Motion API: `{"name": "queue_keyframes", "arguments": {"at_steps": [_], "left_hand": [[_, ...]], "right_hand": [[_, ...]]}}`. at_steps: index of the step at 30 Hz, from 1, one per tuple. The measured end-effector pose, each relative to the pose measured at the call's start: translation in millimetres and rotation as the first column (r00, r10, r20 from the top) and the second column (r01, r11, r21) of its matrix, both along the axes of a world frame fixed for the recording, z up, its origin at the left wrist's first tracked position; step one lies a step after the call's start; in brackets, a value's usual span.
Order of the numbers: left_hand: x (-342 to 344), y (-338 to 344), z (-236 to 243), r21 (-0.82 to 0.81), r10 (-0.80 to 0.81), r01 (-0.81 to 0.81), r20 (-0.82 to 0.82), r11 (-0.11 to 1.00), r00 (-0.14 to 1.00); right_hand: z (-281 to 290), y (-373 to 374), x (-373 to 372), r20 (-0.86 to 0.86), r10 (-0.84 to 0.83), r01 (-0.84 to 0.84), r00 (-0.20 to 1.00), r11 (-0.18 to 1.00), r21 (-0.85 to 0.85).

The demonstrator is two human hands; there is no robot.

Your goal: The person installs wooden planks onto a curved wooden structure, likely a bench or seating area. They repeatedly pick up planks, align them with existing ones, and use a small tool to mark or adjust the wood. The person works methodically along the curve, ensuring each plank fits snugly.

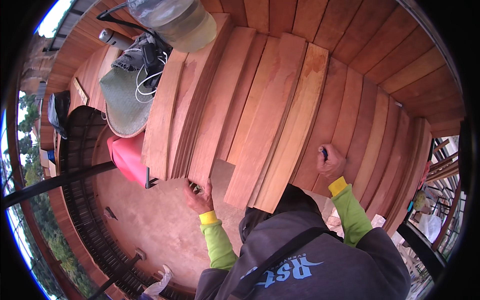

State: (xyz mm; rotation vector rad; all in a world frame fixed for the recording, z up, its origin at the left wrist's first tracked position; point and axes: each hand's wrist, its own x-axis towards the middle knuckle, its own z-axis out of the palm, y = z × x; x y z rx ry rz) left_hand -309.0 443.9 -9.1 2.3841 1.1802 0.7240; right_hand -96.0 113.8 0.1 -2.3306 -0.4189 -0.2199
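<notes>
My left hand is at the near end of a reddish wooden plank, fingers curled round its lower edge; the fingertips are partly hidden. To the right, my right hand is closed on a small dark-blue stick-like thing, its kind unclear, just above the flat boards. Between my hands lie a longer reddish plank and a paler plank, their near ends jutting out toward my body. More planks are stacked edge to edge left of my left hand.
At the far left stand a large clear water jug and a metal flask. A woven hat, white cable and pinkish-red item sit nearer. A dark bar crosses the left side. Someone's leg shows lower left.
</notes>
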Motion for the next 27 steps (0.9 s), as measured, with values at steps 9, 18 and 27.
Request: {"name": "queue_keyframes", "arguments": {"at_steps": [9, 18, 27], "left_hand": [[5, -10, 6, -0.137, -0.009, 0.014, 0.038, 0.991, 0.999], [-57, -49, -5, -0.34, 0.175, -0.19, -0.073, 0.921, 0.982], [-179, -97, -95, -0.645, 0.277, -0.378, -0.257, 0.664, 0.926]], "right_hand": [[-7, -4, 1, 0.006, 0.0, 0.001, 1.0, 1.0, -0.014], [-14, -7, -2, -0.033, 0.006, -0.007, 0.999, 0.999, -0.04], [-17, -3, -6, 0.06, 0.025, -0.023, 0.998, 0.999, -0.033]]}}
